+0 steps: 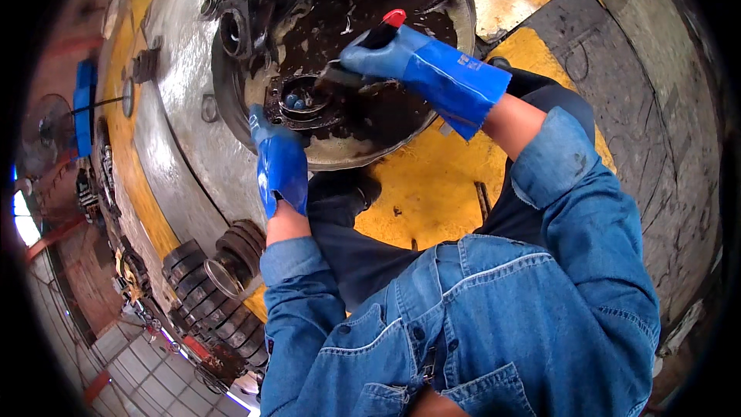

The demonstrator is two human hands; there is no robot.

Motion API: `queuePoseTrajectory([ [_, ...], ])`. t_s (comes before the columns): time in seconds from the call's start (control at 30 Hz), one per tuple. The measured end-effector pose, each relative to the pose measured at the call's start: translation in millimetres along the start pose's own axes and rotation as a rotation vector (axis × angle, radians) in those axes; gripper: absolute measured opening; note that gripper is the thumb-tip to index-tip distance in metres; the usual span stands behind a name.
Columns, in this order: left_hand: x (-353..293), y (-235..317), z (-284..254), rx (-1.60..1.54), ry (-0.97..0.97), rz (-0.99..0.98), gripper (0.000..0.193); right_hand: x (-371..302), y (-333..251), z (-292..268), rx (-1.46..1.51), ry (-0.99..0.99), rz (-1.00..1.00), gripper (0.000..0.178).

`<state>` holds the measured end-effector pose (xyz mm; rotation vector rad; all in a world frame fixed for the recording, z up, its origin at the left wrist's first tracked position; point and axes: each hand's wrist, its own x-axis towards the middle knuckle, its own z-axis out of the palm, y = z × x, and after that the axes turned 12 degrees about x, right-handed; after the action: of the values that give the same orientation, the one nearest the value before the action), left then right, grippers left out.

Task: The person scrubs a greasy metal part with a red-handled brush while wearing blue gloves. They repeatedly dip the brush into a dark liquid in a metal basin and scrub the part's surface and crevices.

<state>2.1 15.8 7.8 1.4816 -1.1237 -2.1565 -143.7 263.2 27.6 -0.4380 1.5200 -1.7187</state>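
A wide round metal pan point(224, 100) of dark, oily liquid lies before me. At its near left side sits a greasy round metal part point(305, 116) with a flange and an open centre. My left hand point(276, 150), in a blue rubber glove, reaches over the rim and grips the flange's left edge; its fingertips are partly hidden. My right hand point(378, 58), gloved alike, is closed around a dark-handled brush point(394, 18) with a red end. The brush's dark head points down-left, close to the part's right side, and blends into the liquid.
More blackened metal parts point(239, 27) crowd the pan's far left. Stacked ribbed dark rings point(208, 286) stand on the floor at lower left, beside a glossy ring point(225, 276). Yellow-painted floor point(421, 197) shows between my legs, and grey floor plates point(617, 69) lie to the right.
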Motion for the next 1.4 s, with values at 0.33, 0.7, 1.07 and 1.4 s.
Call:
queuePoseTrajectory([
  [0.33, 0.1, 6.9, 2.9, -0.014, 0.071, -0.163, 0.058, -9.4, -19.3, -4.1, -0.309, -0.13, 0.034, 0.03],
  [0.7, 15.6, 5.3, -4.3, -0.106, -0.045, -0.093, 0.065, -8.1, -24.0, -1.7, -0.307, -0.267, -0.015, 0.032],
  [1.07, -10.2, -7.8, 27.9, -0.067, -0.129, -0.144, 0.06, 14.8, 13.8, -33.6, -0.515, 0.154, -0.008, 0.029],
  [1.4, 4.4, -32.0, 4.9, 0.043, -0.373, -0.209, 0.049, -19.0, -51.6, 28.5, -0.565, -0.702, -0.81, 0.011],
])
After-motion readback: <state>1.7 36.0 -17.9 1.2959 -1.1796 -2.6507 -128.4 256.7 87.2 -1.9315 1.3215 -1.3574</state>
